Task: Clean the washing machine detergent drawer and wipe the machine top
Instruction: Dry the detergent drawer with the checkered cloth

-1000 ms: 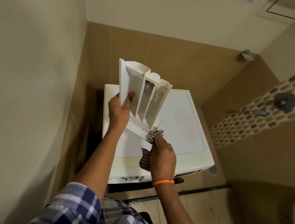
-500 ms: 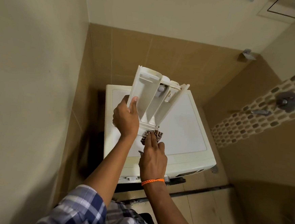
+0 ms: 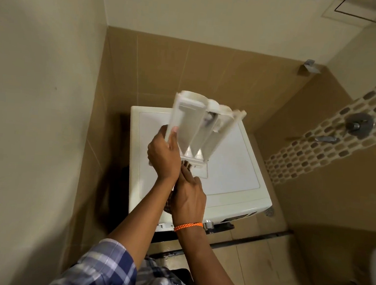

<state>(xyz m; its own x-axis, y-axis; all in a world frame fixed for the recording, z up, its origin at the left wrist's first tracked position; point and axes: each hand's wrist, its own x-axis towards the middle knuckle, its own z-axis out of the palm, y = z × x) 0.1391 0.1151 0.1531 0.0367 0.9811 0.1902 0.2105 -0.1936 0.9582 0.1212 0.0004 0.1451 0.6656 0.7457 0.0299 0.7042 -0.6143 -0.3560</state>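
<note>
My left hand [image 3: 162, 155] grips the left edge of the white detergent drawer [image 3: 202, 127], which is lifted above the washing machine top [image 3: 232, 168] with its compartments facing me. Just below it, my right hand [image 3: 188, 198] holds a checked cloth [image 3: 186, 164] and presses it against the drawer's lower end. Most of the cloth is hidden behind my two hands. The white machine stands in the corner beneath the drawer.
A plain wall closes in on the left and brown tiles rise behind the machine. A shower tap [image 3: 324, 139] and valve [image 3: 358, 124] sit on the right wall. The open drawer slot [image 3: 165, 226] is at the machine's front, and a floor drain [image 3: 269, 213] lies to its right.
The drawer has swung from leaning left to leaning right. My right hand with the cloth has slid left along the drawer's lower end, tucking under my left wrist.
</note>
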